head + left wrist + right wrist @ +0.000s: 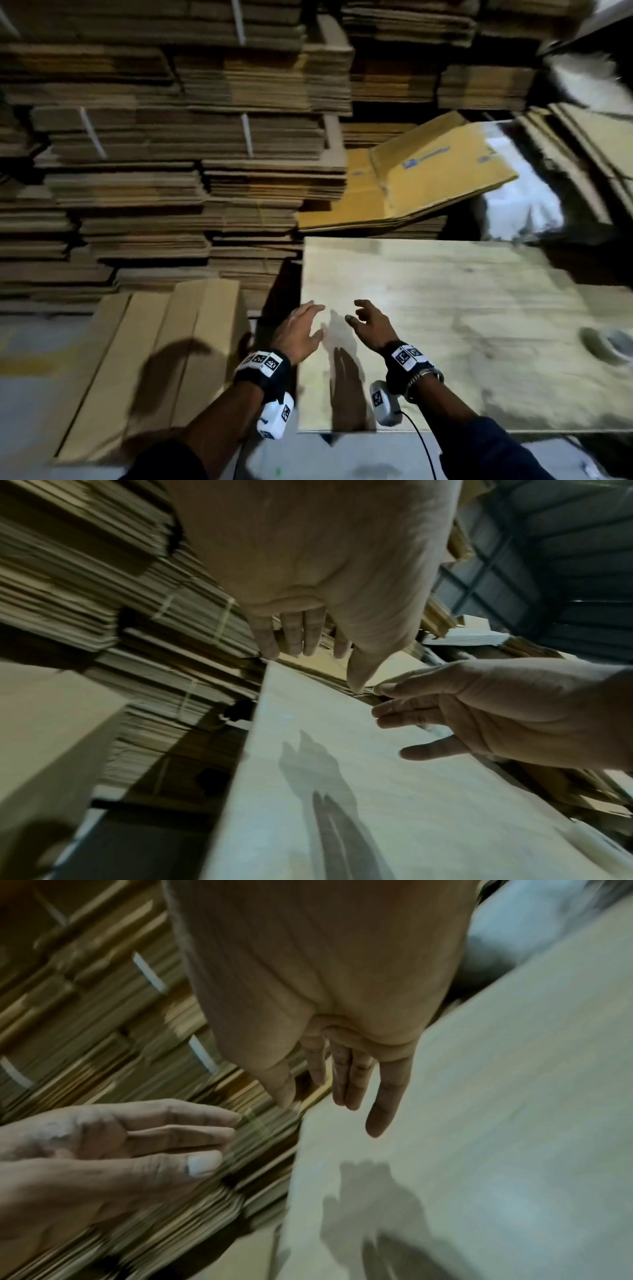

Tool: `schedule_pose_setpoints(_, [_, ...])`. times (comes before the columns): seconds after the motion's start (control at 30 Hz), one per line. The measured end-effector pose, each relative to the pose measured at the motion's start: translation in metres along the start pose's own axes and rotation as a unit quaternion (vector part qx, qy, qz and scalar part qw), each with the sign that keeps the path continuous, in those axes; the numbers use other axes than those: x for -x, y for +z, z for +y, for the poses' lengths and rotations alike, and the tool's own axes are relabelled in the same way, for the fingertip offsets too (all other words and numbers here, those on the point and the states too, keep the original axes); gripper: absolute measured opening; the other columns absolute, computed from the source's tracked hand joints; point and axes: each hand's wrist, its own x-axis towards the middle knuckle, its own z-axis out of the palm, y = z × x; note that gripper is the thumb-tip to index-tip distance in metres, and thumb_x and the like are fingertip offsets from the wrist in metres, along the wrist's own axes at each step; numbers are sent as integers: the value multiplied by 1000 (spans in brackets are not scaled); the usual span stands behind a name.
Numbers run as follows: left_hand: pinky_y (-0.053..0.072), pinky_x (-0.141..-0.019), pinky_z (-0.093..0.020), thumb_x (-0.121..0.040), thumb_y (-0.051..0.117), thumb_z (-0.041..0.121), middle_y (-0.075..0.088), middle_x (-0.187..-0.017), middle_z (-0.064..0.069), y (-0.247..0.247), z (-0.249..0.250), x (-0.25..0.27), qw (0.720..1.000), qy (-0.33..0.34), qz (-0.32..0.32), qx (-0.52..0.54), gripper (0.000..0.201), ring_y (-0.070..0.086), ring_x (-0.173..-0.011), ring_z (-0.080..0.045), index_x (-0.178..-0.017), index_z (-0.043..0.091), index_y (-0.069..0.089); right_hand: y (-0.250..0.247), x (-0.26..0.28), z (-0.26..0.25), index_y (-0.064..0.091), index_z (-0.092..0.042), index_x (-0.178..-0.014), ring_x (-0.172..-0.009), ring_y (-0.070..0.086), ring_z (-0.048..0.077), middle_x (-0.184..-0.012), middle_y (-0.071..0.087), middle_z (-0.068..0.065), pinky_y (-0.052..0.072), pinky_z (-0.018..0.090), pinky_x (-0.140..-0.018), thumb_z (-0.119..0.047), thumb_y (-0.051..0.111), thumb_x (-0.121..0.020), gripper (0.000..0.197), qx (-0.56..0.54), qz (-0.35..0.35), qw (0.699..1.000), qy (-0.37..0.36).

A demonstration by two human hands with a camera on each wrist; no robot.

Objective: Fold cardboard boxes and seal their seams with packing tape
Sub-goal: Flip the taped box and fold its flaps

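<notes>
Hands first: the left hand [298,335] and the right hand [372,325] hover side by side over the near left corner of the pale plywood tabletop [462,318], both wide, fingers spread and loosely bent, holding nothing. Their shadows fall on the board just beneath, so I judge them raised off it rather than pressing, probably on their way toward fresh stock at twelve o'clock.

At about eight o'clock from the hands, a stack of flat plain brown cardboard blanks [154,363] lies low beside the table, close enough for the left hand, which suits it as the working supply. At three o'clock, on the table's right edge, sits a roll that looks like clear packing tape [613,342], though blur makes this uncertain; it is parked on the right hand's side and off the folding space.

Farther out, at one o'clock, a flattened yellow-brown carton with blue print [428,178] rests tilted on lower piles. Behind everything, from nine to two o'clock, rise strapped bundles of flattened brown cardboard [171,137]. No box stands folded yet on the table.
</notes>
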Motion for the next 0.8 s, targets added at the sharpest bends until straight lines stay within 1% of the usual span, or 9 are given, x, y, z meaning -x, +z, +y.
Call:
schedule_pose_setpoints(0.07, [27,-121,-28,-100,64,32,35,-167,2,21,69,-19,1000,24,5,-5,57,32,-153,-16,-154,30,45,-76,9,32,52,-15,-144,-124,61,29,-135,64,16,48,33,-101,-33,67,-99,51,0,16,1000,12])
schedule_pose_setpoints(0.13, [27,-120,-27,-101,63,35,34,-167,4,45,136,-36,1000,30,8,-5,56,32,-153,-15,-154,30,45,-151,15,65,53,-16,-143,-120,63,30,-132,66,16,49,34,-100,-32,68,-98,50,-4,28,999,16])
schedule_pose_setpoints(0.3, [24,-121,-27,-103,61,38,31,-168,2,110,278,-72,999,39,-21,-7,55,26,-156,-16,-154,30,43,-305,27,139,57,-15,-136,-105,68,29,-116,74,12,51,33,-91,-30,69,-98,42,0,48,999,10])
schedule_pose_setpoints(0.4, [24,-119,-26,-103,62,37,36,-165,0,138,347,-95,999,42,-33,-10,54,30,-154,-18,-153,25,46,-373,32,177,61,-13,-132,-105,68,28,-109,76,10,48,30,-85,-29,69,-98,39,14,66,998,8])
schedule_pose_setpoints(0.47, [25,-116,-25,-102,64,36,41,-162,-3,155,389,-106,998,52,-37,-8,54,35,-150,-20,-152,21,48,-412,37,203,61,-15,-132,-102,68,28,-111,76,9,49,29,-82,-31,69,-98,38,16,71,997,18])
schedule_pose_setpoints(0.53, [26,-115,-25,-102,64,36,41,-161,-4,170,423,-118,997,60,-50,-13,54,37,-149,-22,-151,19,48,-443,40,228,61,-16,-130,-94,66,25,-113,76,9,49,30,-79,-31,68,-98,37,18,71,997,24])
schedule_pose_setpoints(0.63, [28,-115,-27,-103,64,36,42,-161,-4,196,474,-139,995,78,-62,-16,53,38,-148,-22,-151,19,48,-489,44,267,61,-14,-129,-81,63,21,-110,76,10,51,31,-75,-30,69,-97,37,0,90,995,42])
schedule_pose_setpoints(0.7, [28,-114,-26,-102,64,35,44,-159,-4,215,503,-152,993,97,-71,-16,53,40,-147,-22,-150,18,49,-512,48,289,62,-14,-129,-81,63,22,-108,76,12,53,34,-77,-29,70,-96,36,-1,104,993,59])
schedule_pose_setpoints(0.8, [30,-114,-29,-101,66,35,47,-156,-5,249,551,-176,988,131,-77,-2,52,42,-145,-24,-149,18,51,-549,55,324,63,-14,-127,-84,66,26,-105,75,12,59,43,-82,-30,71,-95,36,-3,119,990,79])
